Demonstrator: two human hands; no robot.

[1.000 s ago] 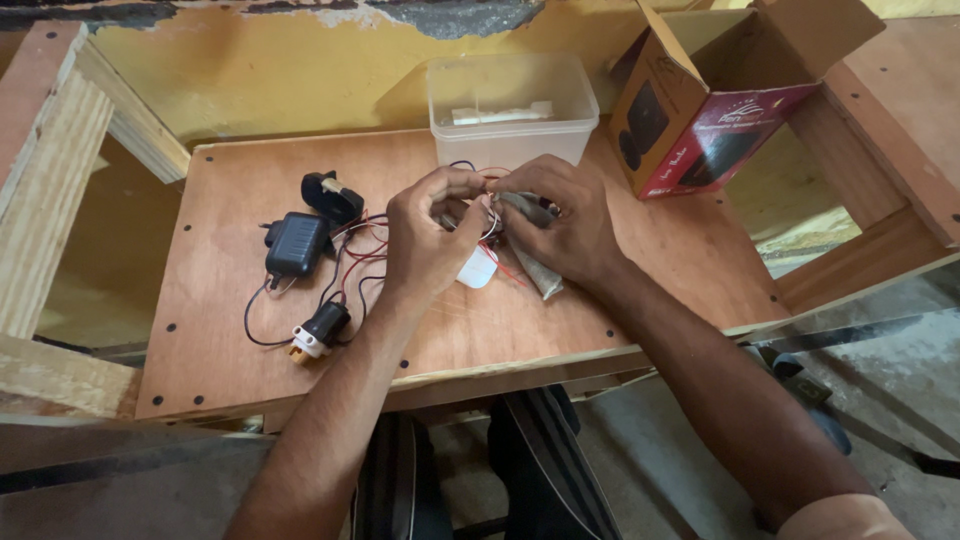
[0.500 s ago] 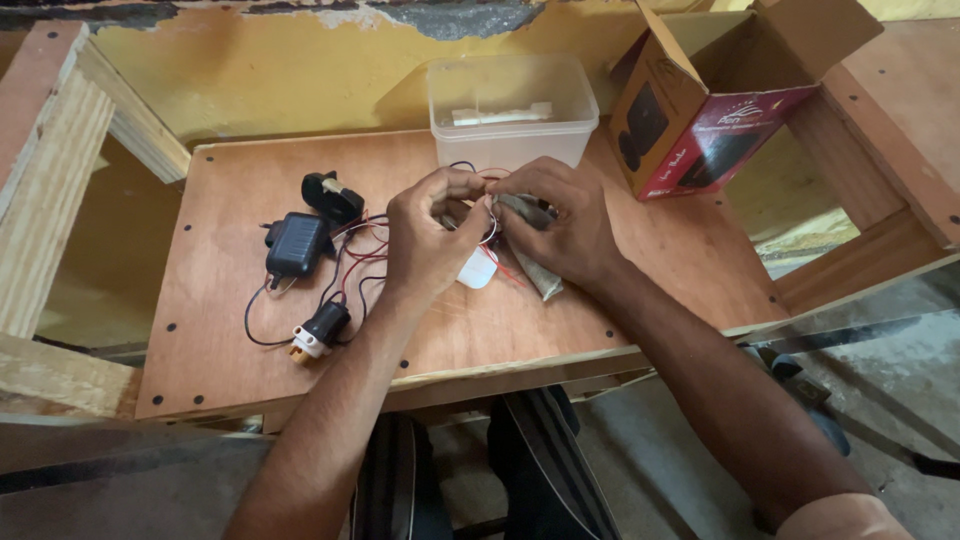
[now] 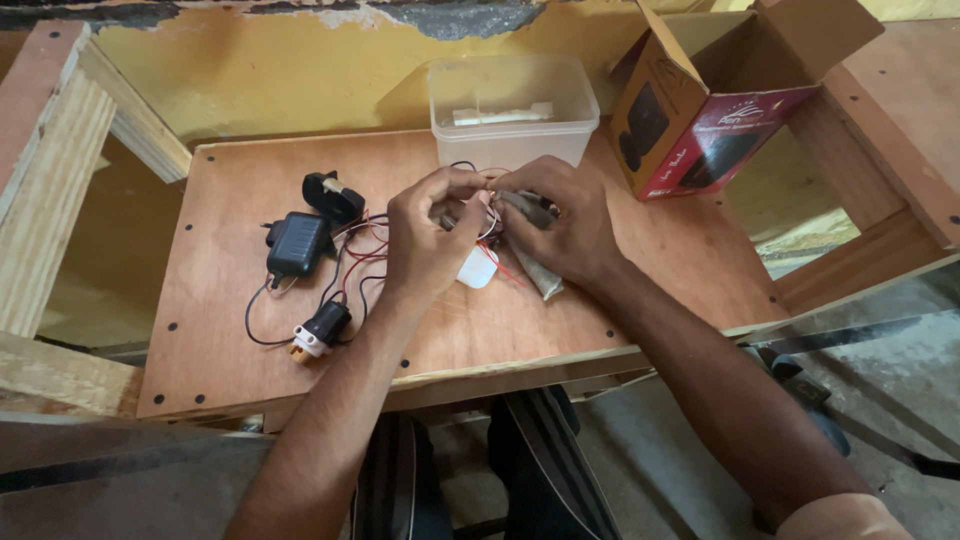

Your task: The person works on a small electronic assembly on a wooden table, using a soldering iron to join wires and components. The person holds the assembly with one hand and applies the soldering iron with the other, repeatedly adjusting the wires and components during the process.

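Just in front of the clear plastic tub (image 3: 512,105) on the plywood bench (image 3: 200,330), the left hand (image 3: 428,240) and right hand (image 3: 560,225) meet, fingertips pinching thin red and black wires (image 3: 492,215), seemingly to steady them.

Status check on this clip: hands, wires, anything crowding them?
Left hand and right hand pinch thin wires. Black adapter lies left. Plastic tub behind.

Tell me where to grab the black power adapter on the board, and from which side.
Grip the black power adapter across its boxy body from above. It lies flat on the wooden board with its broad sides exposed. Avoid the lower edge, where thin wires seem to trail off.
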